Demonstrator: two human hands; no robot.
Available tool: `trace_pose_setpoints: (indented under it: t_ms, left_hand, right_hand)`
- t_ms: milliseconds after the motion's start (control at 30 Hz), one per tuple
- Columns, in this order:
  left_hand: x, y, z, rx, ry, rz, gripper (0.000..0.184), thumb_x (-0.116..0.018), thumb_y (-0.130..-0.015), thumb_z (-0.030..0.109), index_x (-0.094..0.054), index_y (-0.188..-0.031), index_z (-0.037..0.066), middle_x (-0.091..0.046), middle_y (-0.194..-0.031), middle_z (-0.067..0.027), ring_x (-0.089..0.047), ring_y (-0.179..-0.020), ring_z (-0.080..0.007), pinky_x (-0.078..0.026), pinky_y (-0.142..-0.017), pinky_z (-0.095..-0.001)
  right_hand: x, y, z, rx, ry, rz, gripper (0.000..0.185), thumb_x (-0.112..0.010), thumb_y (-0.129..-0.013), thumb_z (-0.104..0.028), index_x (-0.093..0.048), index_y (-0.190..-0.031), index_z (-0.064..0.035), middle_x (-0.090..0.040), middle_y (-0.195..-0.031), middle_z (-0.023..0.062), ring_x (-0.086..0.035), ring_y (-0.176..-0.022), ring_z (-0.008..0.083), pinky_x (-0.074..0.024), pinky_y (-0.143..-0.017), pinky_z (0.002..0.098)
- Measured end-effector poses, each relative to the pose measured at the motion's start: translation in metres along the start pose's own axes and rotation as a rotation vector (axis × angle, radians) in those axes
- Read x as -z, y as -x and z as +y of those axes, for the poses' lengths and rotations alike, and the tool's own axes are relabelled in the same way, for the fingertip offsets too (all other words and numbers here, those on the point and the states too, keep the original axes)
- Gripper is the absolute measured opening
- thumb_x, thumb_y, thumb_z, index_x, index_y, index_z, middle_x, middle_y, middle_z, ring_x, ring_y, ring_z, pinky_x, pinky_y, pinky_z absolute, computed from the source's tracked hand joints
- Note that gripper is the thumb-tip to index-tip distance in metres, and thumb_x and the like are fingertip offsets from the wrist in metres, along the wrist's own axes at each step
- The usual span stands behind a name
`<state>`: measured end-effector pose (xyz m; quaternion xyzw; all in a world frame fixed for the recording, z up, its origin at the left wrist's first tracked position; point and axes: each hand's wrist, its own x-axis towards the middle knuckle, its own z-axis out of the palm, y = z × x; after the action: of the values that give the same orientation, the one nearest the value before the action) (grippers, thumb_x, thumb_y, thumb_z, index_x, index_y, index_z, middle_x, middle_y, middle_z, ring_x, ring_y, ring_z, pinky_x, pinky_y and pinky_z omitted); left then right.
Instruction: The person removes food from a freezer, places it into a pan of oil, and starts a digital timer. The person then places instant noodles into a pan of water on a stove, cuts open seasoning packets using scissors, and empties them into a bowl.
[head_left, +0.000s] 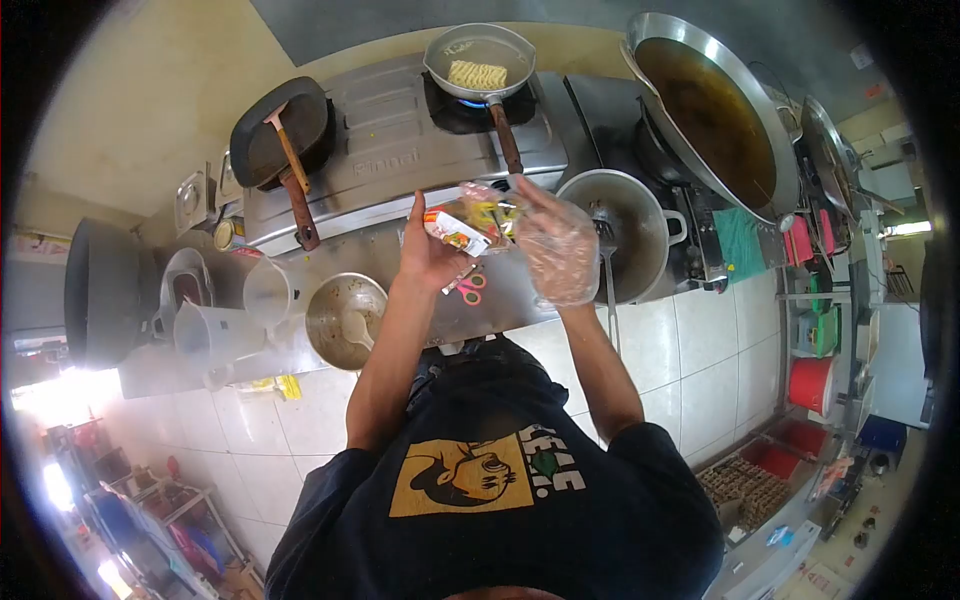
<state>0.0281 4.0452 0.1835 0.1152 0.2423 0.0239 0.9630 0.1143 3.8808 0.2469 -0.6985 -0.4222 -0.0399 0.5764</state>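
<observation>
My bare left hand (425,255) holds a small white packet with red and orange print (457,232), its thumb raised beside it. My right hand (560,250) wears a clear plastic glove, its fingers closed at a shiny wrapper with yellow and green parts (492,216); the fingertips are partly blurred. Both hands are close together above the steel counter edge. Pink-handled scissors (467,288) lie on the counter just below them. Beyond, a block of dry instant noodles (477,75) sits in a pan (510,47) over a blue flame.
A dark pan (255,135) with a wooden-handled tool stands on the stove's left. A pot with a fork (640,235) is close by my right hand; a large wok of brown liquid (715,120) is beyond it. A steel bowl with a ladle (330,335) and plastic jugs (215,330) stand left.
</observation>
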Motion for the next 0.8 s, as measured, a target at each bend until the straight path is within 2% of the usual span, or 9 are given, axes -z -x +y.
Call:
trace_pose_setpoints:
  t_ms: [133,200,267,300,333,400,467,533,800]
  left_hand:
    - [0.010,-0.002,0.009,-0.045,0.034,0.009,0.074,-0.036,-0.089,0.066,-0.048,-0.126,0.002,-0.052,-0.127,-0.0198,-0.048,-0.119,-0.0403,-0.033,-0.101,-0.0605]
    - [0.001,0.002,0.020,-0.108,0.051,0.024,0.077,-0.038,-0.088,0.067,-0.050,-0.122,-0.001,-0.055,-0.121,-0.0202,-0.051,-0.115,-0.0392,-0.037,-0.099,-0.0600]
    - [-0.020,-0.004,0.037,-0.202,-0.010,0.051,0.077,-0.039,-0.087,0.067,-0.051,-0.120,-0.001,-0.057,-0.118,-0.0197,-0.053,-0.113,-0.0384,-0.038,-0.097,-0.0591]
    - [-0.029,-0.009,0.047,-0.287,-0.064,0.093,0.077,-0.040,-0.087,0.068,-0.052,-0.119,-0.001,-0.059,-0.115,-0.0193,-0.054,-0.112,-0.0377,-0.040,-0.096,-0.0581]
    - [-0.036,-0.021,0.061,-0.319,-0.133,0.008,0.072,-0.043,-0.086,0.067,-0.054,-0.113,0.001,-0.063,-0.106,-0.0163,-0.060,-0.103,-0.0342,-0.044,-0.092,-0.0538]
    - [-0.067,-0.059,0.090,-0.458,-0.208,-0.012,0.065,-0.045,-0.087,0.066,-0.056,-0.104,0.004,-0.065,-0.097,-0.0128,-0.063,-0.093,-0.0291,-0.048,-0.086,-0.0501]
    - [-0.101,-0.110,0.118,-0.740,-0.356,0.037,0.051,-0.059,-0.087,0.053,-0.052,-0.104,0.006,-0.063,-0.099,-0.0090,-0.064,-0.084,-0.0222,-0.050,-0.080,-0.0443]
    - [-0.142,-0.157,0.138,-1.037,-0.613,0.313,0.057,-0.068,-0.080,0.050,-0.050,-0.112,0.006,-0.048,-0.119,-0.0183,-0.055,-0.104,-0.0267,-0.044,-0.091,-0.0442]
    - [-0.179,-0.276,0.166,-1.451,-1.218,0.560,0.059,-0.076,-0.073,0.042,-0.054,-0.109,0.001,-0.033,-0.118,-0.0269,-0.042,-0.107,-0.0405,-0.038,-0.093,-0.0460]
  right_hand:
    - [0.003,0.031,0.033,0.125,0.328,0.166,0.011,-0.064,-0.080,-0.007,-0.068,-0.089,-0.0029,-0.067,-0.102,0.0124,-0.065,-0.086,0.0269,-0.0500,-0.077,0.0354]
    - [-0.003,0.066,0.070,-0.164,0.366,0.311,0.014,-0.063,-0.082,-0.011,-0.066,-0.093,-0.0025,-0.067,-0.087,0.0103,-0.064,-0.081,0.0243,-0.0501,-0.073,0.0347]
    - [-0.003,0.070,0.076,-0.118,0.730,0.022,0.010,-0.061,-0.083,-0.015,-0.064,-0.077,-0.0069,-0.060,-0.072,0.0092,-0.059,-0.068,0.0229,-0.0458,-0.065,0.0369]
    - [-0.014,0.080,0.086,-0.448,0.577,-0.093,0.015,-0.058,-0.084,-0.017,-0.064,-0.076,-0.0056,-0.062,-0.074,0.0082,-0.059,-0.069,0.0227,-0.0460,-0.067,0.0375]
    - [-0.033,0.109,0.127,-0.267,0.900,-0.173,0.021,-0.054,-0.086,-0.020,-0.063,-0.078,-0.0028,-0.063,-0.076,0.0080,-0.059,-0.071,0.0229,-0.0455,-0.070,0.0392]
    - [-0.070,0.146,0.176,-0.837,0.402,-0.084,0.021,-0.051,-0.087,-0.023,-0.066,-0.084,-0.0087,-0.065,-0.076,0.0065,-0.062,-0.074,0.0227,-0.0451,-0.073,0.0372]
    - [-0.083,0.162,0.184,-0.789,0.329,-0.205,0.025,-0.052,-0.085,-0.025,-0.064,-0.074,-0.0053,-0.065,-0.076,0.0116,-0.062,-0.070,0.0274,-0.0448,-0.064,0.0436]
    - [-0.101,0.178,0.203,-0.368,0.940,-0.322,0.026,-0.051,-0.083,-0.025,-0.063,-0.072,-0.0052,-0.065,-0.073,0.0135,-0.062,-0.067,0.0303,-0.0452,-0.059,0.0444]
    - [-0.098,0.185,0.179,-0.529,0.718,-0.355,0.026,-0.054,-0.078,-0.028,-0.066,-0.077,-0.0051,-0.064,-0.079,0.0196,-0.063,-0.075,0.0352,-0.0492,-0.072,0.0479]
